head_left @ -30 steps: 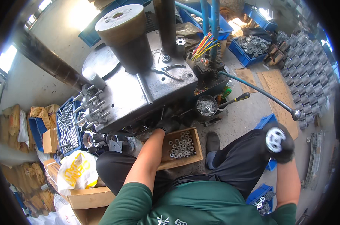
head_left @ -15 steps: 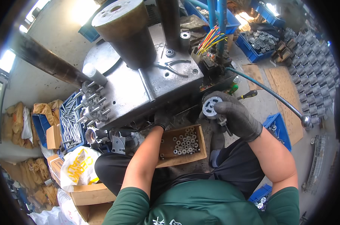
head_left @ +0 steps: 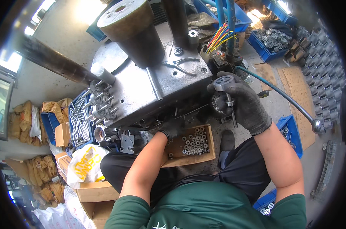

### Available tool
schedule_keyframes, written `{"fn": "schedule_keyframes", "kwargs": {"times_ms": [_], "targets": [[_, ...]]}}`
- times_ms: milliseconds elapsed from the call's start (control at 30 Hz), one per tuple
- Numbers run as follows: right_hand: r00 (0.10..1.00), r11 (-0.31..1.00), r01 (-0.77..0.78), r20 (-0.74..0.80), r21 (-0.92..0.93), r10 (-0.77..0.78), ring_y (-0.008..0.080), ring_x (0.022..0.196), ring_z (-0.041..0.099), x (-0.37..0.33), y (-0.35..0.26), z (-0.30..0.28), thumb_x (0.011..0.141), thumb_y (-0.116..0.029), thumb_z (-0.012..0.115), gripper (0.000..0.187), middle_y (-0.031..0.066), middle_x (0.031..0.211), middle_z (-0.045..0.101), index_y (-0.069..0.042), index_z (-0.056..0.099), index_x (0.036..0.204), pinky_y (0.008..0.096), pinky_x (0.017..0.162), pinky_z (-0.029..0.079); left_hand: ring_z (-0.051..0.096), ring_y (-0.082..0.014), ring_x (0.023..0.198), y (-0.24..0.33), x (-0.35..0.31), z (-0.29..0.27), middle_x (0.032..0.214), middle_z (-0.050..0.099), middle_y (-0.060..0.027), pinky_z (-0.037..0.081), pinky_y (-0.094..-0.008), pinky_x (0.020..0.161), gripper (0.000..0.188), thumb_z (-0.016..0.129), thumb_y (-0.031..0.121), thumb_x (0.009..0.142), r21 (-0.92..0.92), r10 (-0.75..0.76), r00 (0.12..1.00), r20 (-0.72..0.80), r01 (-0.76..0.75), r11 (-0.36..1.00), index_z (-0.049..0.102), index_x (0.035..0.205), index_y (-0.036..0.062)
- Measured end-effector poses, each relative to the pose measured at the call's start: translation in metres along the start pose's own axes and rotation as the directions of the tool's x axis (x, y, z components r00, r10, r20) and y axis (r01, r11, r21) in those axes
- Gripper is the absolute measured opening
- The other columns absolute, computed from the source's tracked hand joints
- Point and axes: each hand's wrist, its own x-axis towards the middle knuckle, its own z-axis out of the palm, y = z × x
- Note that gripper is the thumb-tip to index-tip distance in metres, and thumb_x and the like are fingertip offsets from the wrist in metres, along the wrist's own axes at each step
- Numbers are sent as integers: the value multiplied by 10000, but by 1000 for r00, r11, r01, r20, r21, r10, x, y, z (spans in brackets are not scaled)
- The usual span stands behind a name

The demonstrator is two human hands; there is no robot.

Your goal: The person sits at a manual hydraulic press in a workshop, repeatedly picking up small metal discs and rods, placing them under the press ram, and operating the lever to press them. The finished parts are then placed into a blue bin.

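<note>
My right hand (head_left: 250, 104), in a dark grey glove, is closed around a round metal end cap (head_left: 223, 81) with openings in its face. A thin shaft (head_left: 234, 114) with a small ring on it runs down from the cap. The hand is raised at the right front corner of the steel press table (head_left: 142, 97). My gloved left hand (head_left: 173, 128) is low by the dark front of the press, at the back left of a cardboard box (head_left: 188, 162). Shadow hides its fingers. Several small bearings (head_left: 196, 143) lie in the box.
Pliers (head_left: 182, 63) and a metal rod (head_left: 154, 84) lie on the press table. Shafted parts (head_left: 101, 101) stand at its left corner, beside a blue bin of shafts (head_left: 79, 128). A ball-ended lever (head_left: 285, 98) juts out at right. Stacked metal cylinders (head_left: 320, 76) stand farther right.
My right hand has risen and tilted the end cap, so its shaft now points down. My left hand has come a little out from under the press toward the box. The view has shifted slightly.
</note>
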Motion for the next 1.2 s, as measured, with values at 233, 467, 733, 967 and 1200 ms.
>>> {"fn": "schedule_keyframes", "kwargs": {"times_ms": [233, 467, 733, 967, 1200], "targets": [[999, 998, -35, -1, -56, 35, 121, 761, 709, 2, 3, 5, 918, -250, 797, 546, 63, 1107, 741, -57, 584, 1383, 246, 588, 536, 632, -405, 1322, -3, 2, 15, 1468, 625, -239, 503, -473, 1138, 544, 616, 81, 933, 165, -176, 977, -120, 195, 967, 605, 1476, 62], [999, 991, -32, 28, -126, 36, 120, 736, 704, -2, 5, 8, 951, -251, 771, 551, 105, 1167, 723, -39, 557, 1412, 218, 542, 531, 526, -399, 1439, -40, 13, 20, 1568, 542, -200, 456, -498, 1191, 647, 594, 52, 936, 219, -107, 905, -412, 213, 952, 536, 1571, 164], [999, 983, 32, 25, -182, -28, 89, 699, 671, -2, 18, 16, 961, -348, 774, 489, 32, 1107, 718, -72, 606, 1329, 233, 576, 526, 633, -414, 1309, 38, 3, -55, 1431, 668, -191, 475, -475, 1169, 478, 608, 125, 984, 69, -159, 978, -136, 170, 983, 633, 1460, 81], [985, 987, 160, 73, -29, -158, 171, 1006, 698, 3, 52, 43, 938, -112, 780, 665, 90, 1179, 660, -14, 448, 1506, 326, 940, 594, 636, -167, 1240, 151, -88, -148, 1321, 673, -83, 526, -347, 1093, 592, 763, 138, 950, -965, 81, 994, -70, -88, 245, 547, 1485, 5], [980, 963, 188, 97, -191, -173, 130, 1107, 652, -6, 63, 85, 907, -76, 850, 725, 78, 1224, 673, -2, 479, 1525, 314, 990, 568, 667, -144, 1137, 152, -113, -103, 1233, 692, -59, 553, -308, 1022, 462, 672, 100, 1067, -976, -146, 967, -210, -197, 97, 530, 1502, 39]]}}
